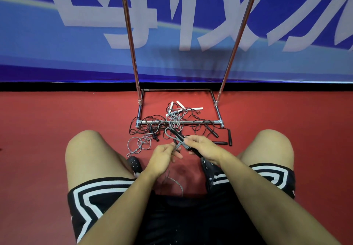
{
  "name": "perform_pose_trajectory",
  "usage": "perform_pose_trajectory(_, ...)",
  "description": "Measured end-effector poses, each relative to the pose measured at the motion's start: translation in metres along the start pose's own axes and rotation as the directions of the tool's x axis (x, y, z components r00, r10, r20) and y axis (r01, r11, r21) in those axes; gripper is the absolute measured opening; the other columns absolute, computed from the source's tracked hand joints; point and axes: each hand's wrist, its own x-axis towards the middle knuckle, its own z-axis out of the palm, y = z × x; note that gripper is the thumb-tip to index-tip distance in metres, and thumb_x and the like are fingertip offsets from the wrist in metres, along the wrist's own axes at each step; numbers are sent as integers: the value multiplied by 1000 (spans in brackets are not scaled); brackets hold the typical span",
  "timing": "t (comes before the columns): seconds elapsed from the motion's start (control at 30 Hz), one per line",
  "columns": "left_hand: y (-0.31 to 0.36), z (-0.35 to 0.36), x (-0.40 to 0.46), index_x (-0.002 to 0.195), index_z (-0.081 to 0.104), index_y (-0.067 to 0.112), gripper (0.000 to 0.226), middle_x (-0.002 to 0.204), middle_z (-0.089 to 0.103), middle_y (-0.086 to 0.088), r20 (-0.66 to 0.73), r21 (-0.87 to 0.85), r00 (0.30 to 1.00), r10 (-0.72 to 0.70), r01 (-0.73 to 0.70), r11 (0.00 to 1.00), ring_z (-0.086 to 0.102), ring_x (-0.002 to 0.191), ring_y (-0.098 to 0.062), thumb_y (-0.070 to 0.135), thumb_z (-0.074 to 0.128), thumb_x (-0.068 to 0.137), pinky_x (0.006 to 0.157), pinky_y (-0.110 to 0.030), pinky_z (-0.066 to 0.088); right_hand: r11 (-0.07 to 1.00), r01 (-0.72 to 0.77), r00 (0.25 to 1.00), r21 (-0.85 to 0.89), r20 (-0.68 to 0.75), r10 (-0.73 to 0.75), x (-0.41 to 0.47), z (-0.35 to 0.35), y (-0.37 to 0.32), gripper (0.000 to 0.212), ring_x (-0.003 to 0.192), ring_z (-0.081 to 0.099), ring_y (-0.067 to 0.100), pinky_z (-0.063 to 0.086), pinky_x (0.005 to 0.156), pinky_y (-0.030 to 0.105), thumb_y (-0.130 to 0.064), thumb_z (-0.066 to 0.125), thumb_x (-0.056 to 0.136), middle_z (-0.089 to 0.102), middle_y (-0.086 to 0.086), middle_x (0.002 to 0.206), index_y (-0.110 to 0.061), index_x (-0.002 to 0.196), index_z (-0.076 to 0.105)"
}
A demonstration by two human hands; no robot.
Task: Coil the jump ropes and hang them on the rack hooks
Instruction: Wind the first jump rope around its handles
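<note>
- A person squats on a red floor [57, 139] before a chrome rack [179, 122], knees apart, both forearms reaching forward between them.
- The right hand [204, 147] grips a pair of black handles [180, 136] held together, fingers curled round them, with grey rope wound in tight turns about the handles just beside the fingertips.
- The left hand [165, 154] pinches the grey rope [178, 145] between thumb and curled fingers, close to the wound turns; a short loop of it stands up past the handles' far end.
- A slack length of the same grey rope trails down to the floor between the person's feet.
- More jump ropes lie tangled on the floor across the rack's near base bar: a loose grey coil [139, 143] to the left, thin black cord [147, 124] looped over the bar, white handles [180, 104] inside the base frame, and black handles [230, 136] to the right, outside it.
- The rack's two upright poles rise out of view; its hooks are not visible.
- A blue banner [57, 44] with large pale characters covers the wall behind.
</note>
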Motion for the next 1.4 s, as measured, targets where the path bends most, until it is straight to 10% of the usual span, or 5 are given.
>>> perform_pose_trajectory(0.5, 5, -2, -12, 78, 76, 4, 44, 63, 72, 5, 89, 81, 990, 105, -112, 990, 59, 64, -11, 31, 55, 105, 65, -11, 44, 990, -23, 998, -141, 61, 32, -6, 1, 3, 67, 101, 69, 14, 54, 101, 35, -41, 91, 69, 70, 5, 115, -19, 121, 55)
perform_pose_trajectory(0.7, 8, -3, -14, 70, 71, 12, 40, 60, 68, 3, 124, 53, 987, 104, -111, 992, 58, 57, -6, 28, 57, 104, 63, -14, 44, 999, -45, 967, -3, 251, 44, -16, 3, -2, 8, 95, 68, 19, 56, 101, 45, -20, 72, 95, 71, 2, 93, -19, 102, 68)
perform_pose_trajectory(0.93, 6, -4, -10, 72, 66, 5, 57, 57, 65, -14, 98, 78, 992, -85, 77, 994, 58, 46, -20, 55, 59, 96, 53, -25, 48, 1000, -18, 986, -13, 163, 20, -15, 2, -5, 32, 89, 76, 35, 61, 82, 45, -22, 78, 91, 76, 10, 105, -14, 118, 65)
perform_pose_trajectory(1.07, -4, -7, -6, 59, 63, 12, 70, 50, 60, -11, 88, 189, 990, -114, 96, 977, 68, 59, -23, 71, 48, 95, 80, -37, 53, 998, 51, 990, -41, 137, -45, -14, 3, -5, 33, 59, 64, 23, 51, 53, 32, -22, 80, 90, 75, 11, 98, -16, 119, 65)
perform_pose_trajectory(1.4, -5, -4, -2, 76, 67, 3, 40, 53, 61, -4, 0, 94, 999, -43, 43, 995, 48, 41, -13, 31, 58, 104, 51, -26, 40, 997, 66, 998, 34, -28, -65, -13, -1, -9, 29, 46, 42, 16, 31, 47, 27, -35, 63, 101, 69, 9, 87, -6, 105, 60)
